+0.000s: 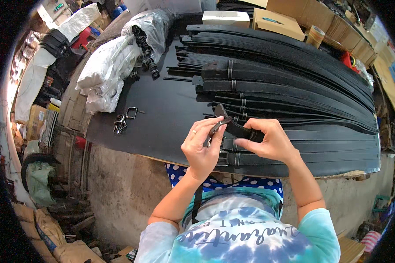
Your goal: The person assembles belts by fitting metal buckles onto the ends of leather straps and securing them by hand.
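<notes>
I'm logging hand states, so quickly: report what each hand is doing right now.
Left hand: closed, pinching a black belt.
Right hand: closed, its grip curled around the black belt.

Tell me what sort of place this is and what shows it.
Likely a belt-making workshop: many long black straps lie side by side on the dark worktable, and loose metal buckles sit near its left end.

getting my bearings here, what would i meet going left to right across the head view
Pale green bag → loose metal buckles → left hand → right hand → brown roll → pink-and-white striped item
</notes>
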The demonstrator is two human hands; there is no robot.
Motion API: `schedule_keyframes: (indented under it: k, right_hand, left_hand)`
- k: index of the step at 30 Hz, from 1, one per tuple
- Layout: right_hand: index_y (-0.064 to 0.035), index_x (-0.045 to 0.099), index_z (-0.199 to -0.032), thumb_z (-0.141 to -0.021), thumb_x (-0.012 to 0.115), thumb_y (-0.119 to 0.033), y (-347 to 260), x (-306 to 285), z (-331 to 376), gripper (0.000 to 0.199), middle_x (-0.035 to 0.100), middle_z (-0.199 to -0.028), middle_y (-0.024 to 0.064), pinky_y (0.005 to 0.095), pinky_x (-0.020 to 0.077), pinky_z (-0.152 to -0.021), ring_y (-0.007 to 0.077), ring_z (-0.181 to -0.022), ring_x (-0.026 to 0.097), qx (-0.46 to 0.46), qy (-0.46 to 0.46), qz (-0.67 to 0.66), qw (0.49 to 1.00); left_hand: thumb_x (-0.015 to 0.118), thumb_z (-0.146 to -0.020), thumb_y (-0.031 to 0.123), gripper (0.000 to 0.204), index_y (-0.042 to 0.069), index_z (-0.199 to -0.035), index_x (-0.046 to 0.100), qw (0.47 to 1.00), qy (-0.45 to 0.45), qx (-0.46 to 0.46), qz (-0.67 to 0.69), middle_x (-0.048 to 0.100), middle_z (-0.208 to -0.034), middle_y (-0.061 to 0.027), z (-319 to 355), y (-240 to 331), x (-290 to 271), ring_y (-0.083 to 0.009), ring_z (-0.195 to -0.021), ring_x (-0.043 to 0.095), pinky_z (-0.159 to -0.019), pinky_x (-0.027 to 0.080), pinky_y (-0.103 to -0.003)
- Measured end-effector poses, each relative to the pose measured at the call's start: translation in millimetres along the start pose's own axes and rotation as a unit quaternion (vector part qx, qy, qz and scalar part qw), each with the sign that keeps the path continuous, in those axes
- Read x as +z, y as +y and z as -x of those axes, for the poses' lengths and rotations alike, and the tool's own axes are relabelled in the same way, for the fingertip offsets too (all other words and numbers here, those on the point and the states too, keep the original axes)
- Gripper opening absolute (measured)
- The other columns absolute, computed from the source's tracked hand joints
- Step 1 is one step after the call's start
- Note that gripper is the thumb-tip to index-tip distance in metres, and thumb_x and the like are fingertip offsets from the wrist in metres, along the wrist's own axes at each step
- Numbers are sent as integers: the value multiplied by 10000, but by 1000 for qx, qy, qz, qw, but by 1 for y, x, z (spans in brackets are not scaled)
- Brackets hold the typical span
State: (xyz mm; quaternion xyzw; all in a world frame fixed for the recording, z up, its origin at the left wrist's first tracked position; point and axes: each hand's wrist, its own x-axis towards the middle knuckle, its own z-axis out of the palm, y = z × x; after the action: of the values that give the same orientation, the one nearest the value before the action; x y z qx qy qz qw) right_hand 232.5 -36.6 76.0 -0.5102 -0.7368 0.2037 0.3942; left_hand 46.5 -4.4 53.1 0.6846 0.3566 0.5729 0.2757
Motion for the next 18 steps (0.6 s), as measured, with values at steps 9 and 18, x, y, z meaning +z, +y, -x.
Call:
schedule_keyframes:
  k: [9, 18]
  right_hand:
    - [-9, 626, -849, -747, 707, -146, -3, 3, 14, 189, 625, -757, 146, 331, 450, -516, 305, -610, 597, 4, -1, -5, 1000]
    - [-7, 655, -783, -752, 747, -134, -8, 8, 15, 160, 634, -720, 125, 315, 438, -514, 255, -575, 594, 21, 65, -32, 997]
  left_hand:
    - [658, -831, -9, 121, -40, -949, 659, 992, 20, 85, -88, 695, -947, -143, 5, -21, 10, -175, -809, 665, -719, 515, -266]
    - [605, -921, 99, 135, -13, -847, 608, 977, -3, -140, 163, 594, -705, 7, 6, -9, 5, -35, -621, 460, -567, 387, -180]
